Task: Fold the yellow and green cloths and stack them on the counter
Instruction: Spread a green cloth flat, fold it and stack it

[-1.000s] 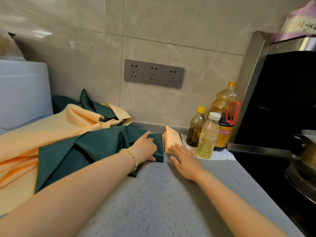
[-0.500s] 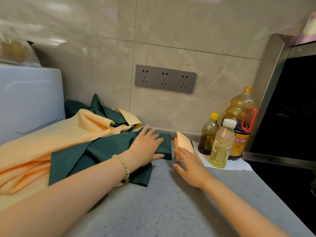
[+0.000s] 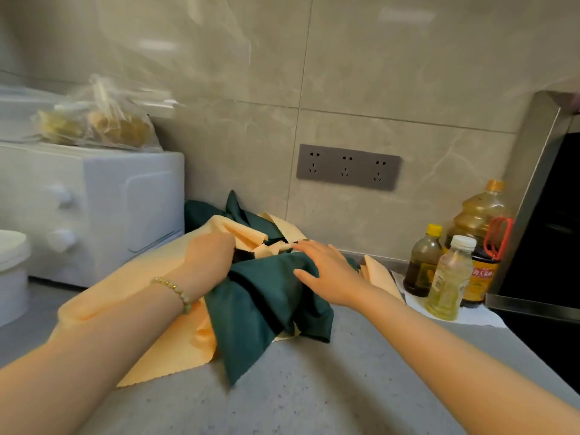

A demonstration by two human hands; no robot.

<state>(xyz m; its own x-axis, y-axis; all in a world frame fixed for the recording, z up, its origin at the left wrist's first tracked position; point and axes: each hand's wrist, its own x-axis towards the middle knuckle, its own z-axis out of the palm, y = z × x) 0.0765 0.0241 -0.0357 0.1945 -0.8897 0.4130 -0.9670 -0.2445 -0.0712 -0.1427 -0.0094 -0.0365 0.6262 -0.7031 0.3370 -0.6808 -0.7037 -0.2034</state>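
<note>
Left arm: bare forearm, entering at the lower left of the frame and running up and right to the centre. A beaded bracelet [image 3: 174,291] sits round the wrist.
Left hand [image 3: 209,257]: back uppermost, fingers curled down and closed on a bunched fold of the green cloth [image 3: 260,302]; fingertips hidden.
Right arm: bare forearm, entering at the lower right and running up and left to the centre.
Right hand [image 3: 326,273]: palm down, fingers straight and slightly spread, thumb out to the left, lying flat on the same cloth.
The hands are near each other, not touching.
</note>
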